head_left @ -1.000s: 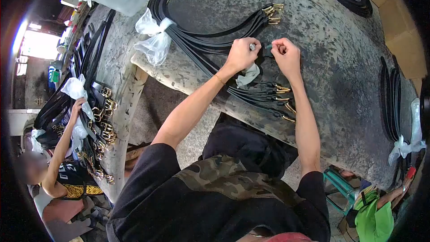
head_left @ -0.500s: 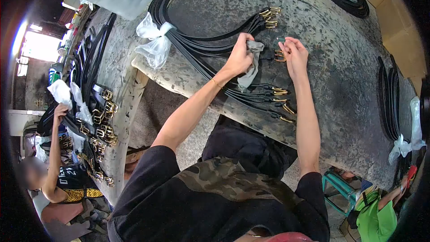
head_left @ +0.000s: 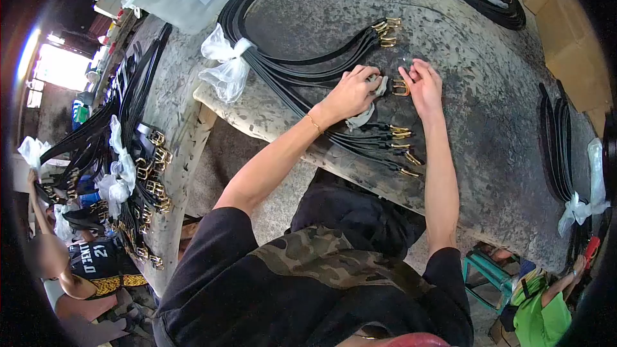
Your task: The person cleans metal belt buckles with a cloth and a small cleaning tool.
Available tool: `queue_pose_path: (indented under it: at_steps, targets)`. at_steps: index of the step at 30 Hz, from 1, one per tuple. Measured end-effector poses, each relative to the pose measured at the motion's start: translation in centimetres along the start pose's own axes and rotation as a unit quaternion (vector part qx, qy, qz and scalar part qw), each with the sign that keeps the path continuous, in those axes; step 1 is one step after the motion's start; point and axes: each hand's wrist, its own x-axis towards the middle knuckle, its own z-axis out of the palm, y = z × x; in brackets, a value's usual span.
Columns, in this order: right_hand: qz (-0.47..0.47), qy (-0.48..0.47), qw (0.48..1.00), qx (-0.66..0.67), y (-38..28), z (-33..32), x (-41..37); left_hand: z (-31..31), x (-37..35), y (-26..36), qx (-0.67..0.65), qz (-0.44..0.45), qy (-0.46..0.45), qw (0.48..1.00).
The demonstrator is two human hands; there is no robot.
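My left hand point(head_left: 352, 96) is closed around a grey cloth point(head_left: 361, 119), pressed over a black belt near its buckle end. My right hand point(head_left: 425, 90) is beside that belt's gold buckle point(head_left: 401, 88), thumb and fingertips curled toward a small, clear, shiny piece point(head_left: 405, 62) too small to name. The bundle of black belts point(head_left: 283, 72) curves across the table, bound with a knotted clear plastic strip point(head_left: 226, 64). Its other gold buckles fan out in two groups, one point(head_left: 387, 28) beyond my hands and one point(head_left: 403, 133) nearer to me.
A white plastic bag point(head_left: 173, 0) with a printed sheet lies at the far left. More belts point(head_left: 558, 141) lie at right, with a coiled bundle point(head_left: 495, 0) behind. Cardboard point(head_left: 575, 45) stands at the right edge. Co-workers sit left and right; buckled belts point(head_left: 154, 154) cover the left table.
My left hand has shifted right and slightly toward me along the belt, bunching the cloth. My right fingers have parted a little. The left co-worker's hand has moved down and outward with a tied bundle.
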Motion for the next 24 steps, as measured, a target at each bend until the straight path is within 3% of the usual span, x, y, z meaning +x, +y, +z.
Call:
queue_pose_path:
  at_steps: [2,8,10,12,13,16,18,20,24]
  targets:
    - [-0.003,-0.006,1.0,-0.002,0.0,0.0,0.1,-0.4,0.2,-0.1,-0.003,0.038,-0.02,0.999]
    - [-0.006,-0.005,1.0,-0.001,0.0,0.0,-0.1,-1.0,-0.3,-0.2,-0.051,0.038,-0.032,0.997]
    - [-0.006,-0.006,1.0,-0.004,0.0,0.0,-0.1,-0.6,-0.2,-0.7,-0.062,0.059,0.018,0.996]
    - [-0.006,0.004,1.0,-0.014,-0.1,0.2,-0.2,-0.2,0.2,-1.0,-0.211,-0.116,0.025,0.97]
    - [-0.008,0.003,1.0,-0.014,-0.2,0.3,-0.2,0.4,0.7,-1.4,-0.182,-0.132,0.088,0.971]
    - [0.0,0.029,1.0,-0.006,-0.5,0.7,-0.2,1.3,2.3,-1.0,-0.121,-0.179,0.106,0.971]
    - [0.015,0.029,0.999,0.023,-0.6,0.5,-0.2,1.9,2.4,-0.1,-0.033,-0.114,0.047,0.992]
    - [0.012,0.033,0.999,0.021,-0.6,0.3,-0.2,1.3,2.1,1.7,0.044,-0.122,-0.038,0.991]
    - [0.022,0.028,0.999,0.038,-0.8,0.1,-0.2,0.9,1.3,1.6,0.065,-0.056,-0.039,0.996]
